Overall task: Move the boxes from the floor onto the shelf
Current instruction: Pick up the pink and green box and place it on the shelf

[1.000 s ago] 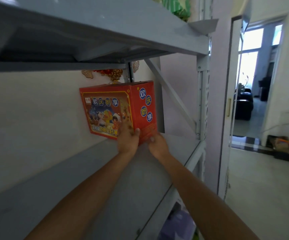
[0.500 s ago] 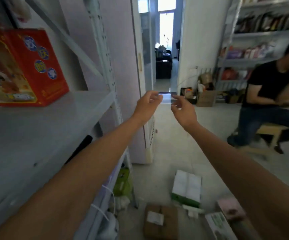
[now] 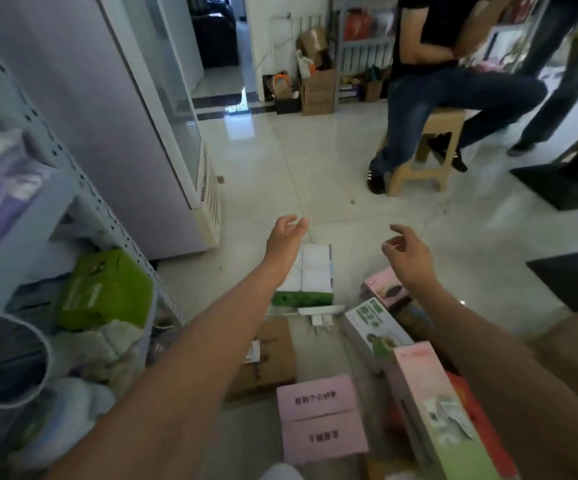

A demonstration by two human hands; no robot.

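- A small shop or stockroom, going by the goods kept here.
- A grey perforated-steel shelf rack point(image 3: 83, 188) on the left is packed with a green packet point(image 3: 104, 289) and purple-wrapped packs point(image 3: 0, 188).
- Printed retail cartons lie on the pale glossy tiled floor point(image 3: 280, 161): a pink cardboard box point(image 3: 318, 417), a long pink-and-green carton point(image 3: 436, 410), a plain brown cardboard box point(image 3: 267, 355).
- A second metal rack of goods point(image 3: 363, 39) stands by the far wall, with open brown cartons point(image 3: 317, 88) beside it.
- A seated person in jeans point(image 3: 454, 88) is on a tan plastic stool point(image 3: 429, 150).

Both forearms were bare to the frame's lower edge, no sleeves showing. The left hand point(image 3: 286, 237) and right hand point(image 3: 406, 252) wore no gloves, rings or watch.
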